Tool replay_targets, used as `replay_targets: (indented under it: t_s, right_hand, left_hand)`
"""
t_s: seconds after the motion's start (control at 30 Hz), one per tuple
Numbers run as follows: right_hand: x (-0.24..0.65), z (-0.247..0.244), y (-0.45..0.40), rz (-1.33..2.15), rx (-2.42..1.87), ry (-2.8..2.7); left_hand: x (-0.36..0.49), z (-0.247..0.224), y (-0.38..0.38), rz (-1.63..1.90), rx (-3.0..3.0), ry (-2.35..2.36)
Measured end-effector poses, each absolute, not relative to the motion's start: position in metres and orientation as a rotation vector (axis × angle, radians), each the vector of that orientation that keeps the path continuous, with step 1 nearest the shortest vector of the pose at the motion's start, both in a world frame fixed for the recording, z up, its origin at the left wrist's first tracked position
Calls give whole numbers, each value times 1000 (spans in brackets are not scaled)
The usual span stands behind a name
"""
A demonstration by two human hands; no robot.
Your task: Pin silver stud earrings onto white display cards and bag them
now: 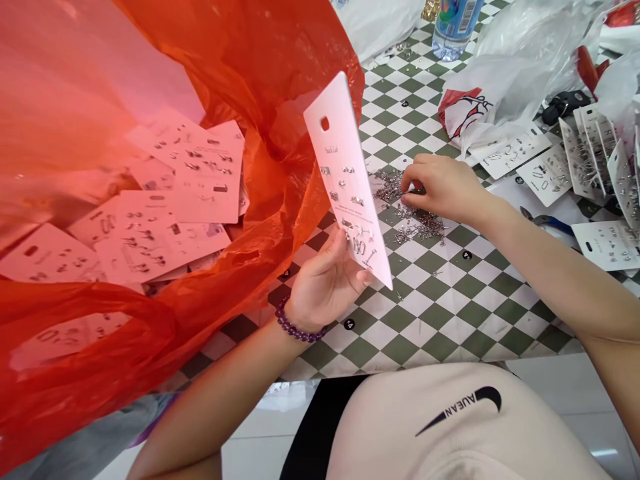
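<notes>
My left hand (pixel 323 283), a purple bead bracelet (pixel 300 328) at its wrist, grips a white earring card (pixel 336 150) by its lower part. The card stands tilted, with several small silver earrings and a hanging hole on its face. My right hand (pixel 445 185) rests at a pile of small silver metal pieces (pixel 425 225), probably earring parts, on the checkered table. Its thumb and fingertips are pinched together there; whatever lies between them is too small to make out.
A big red plastic bag (pixel 240 260) gapes at the left, with several earring cards (pixel 210 180) inside. At the right are pliers (pixel 547 221), more earring cards (pixel 610 243), and white plastic bags (pixel 520 93). A water bottle (pixel 455 30) stands at the back.
</notes>
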State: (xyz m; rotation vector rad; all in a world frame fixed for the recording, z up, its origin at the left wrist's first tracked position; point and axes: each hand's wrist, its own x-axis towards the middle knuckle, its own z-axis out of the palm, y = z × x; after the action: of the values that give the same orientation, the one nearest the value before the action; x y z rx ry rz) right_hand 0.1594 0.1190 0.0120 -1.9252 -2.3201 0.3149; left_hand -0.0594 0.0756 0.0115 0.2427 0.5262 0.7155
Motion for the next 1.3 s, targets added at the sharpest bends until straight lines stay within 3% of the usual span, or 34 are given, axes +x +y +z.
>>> replay_targets:
  t_s: [0.7, 0.97, 1.3]
  right_hand:
    - [155, 13, 116, 428, -1687, -2399]
    - [162, 16, 117, 341, -1917, -2241]
    - [163, 15, 123, 407, -1882, -2373]
  left_hand:
    - [-58, 14, 75, 707, 231, 513]
    - [-58, 13, 76, 704, 236, 537]
    - [-58, 13, 75, 697, 230, 548]
